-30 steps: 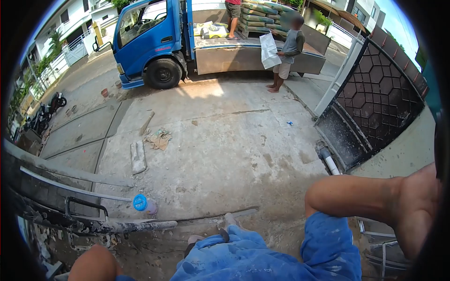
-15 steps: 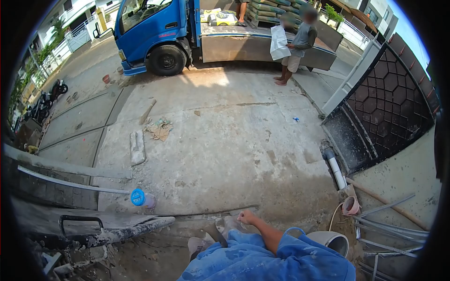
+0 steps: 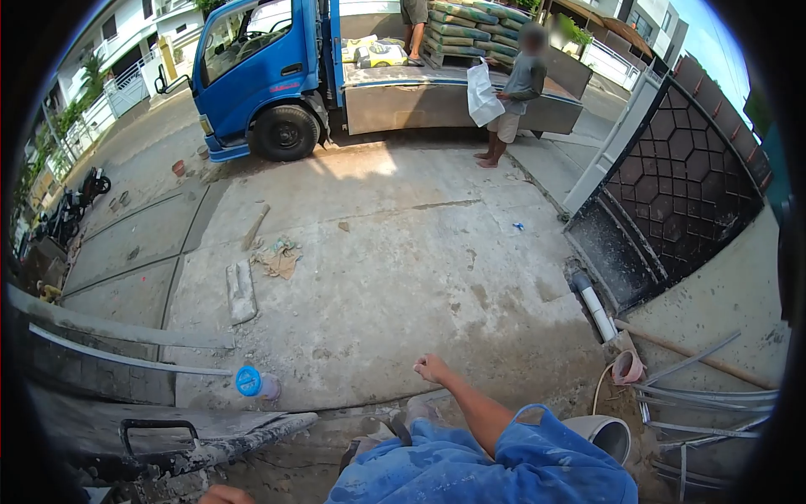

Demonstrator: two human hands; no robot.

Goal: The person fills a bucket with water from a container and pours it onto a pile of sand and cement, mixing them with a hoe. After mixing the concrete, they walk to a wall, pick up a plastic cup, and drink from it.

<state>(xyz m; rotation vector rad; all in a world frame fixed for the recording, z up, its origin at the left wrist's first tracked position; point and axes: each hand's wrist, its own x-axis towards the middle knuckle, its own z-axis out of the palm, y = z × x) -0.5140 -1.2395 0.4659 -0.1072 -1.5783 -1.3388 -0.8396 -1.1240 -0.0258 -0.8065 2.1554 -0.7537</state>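
My right hand (image 3: 432, 368) hangs over the concrete just ahead of my blue, stained clothing, its fingers curled; whether it holds anything is too small to tell. At the bottom edge, left of the clothing, part of my left hand (image 3: 227, 495) shows, cut off by the frame, its fingers hidden. A clear jar with a blue lid (image 3: 249, 381) stands on the ground between the two hands and farther forward. To the right of my clothing a pale bucket (image 3: 609, 438) lies on its side.
A blue truck (image 3: 252, 80) carries stacked sacks (image 3: 470, 34) and a person's legs show on its bed. Another person (image 3: 522, 84) stands beside it with a white sheet (image 3: 483, 94). A dark gate (image 3: 680, 181), white pipe (image 3: 598, 311) and metal strips (image 3: 705, 400) are at right.
My left hand has come into view at the bottom edge. My right hand has moved slightly forward and left. The truck and the standing person have shifted left and down in the view.
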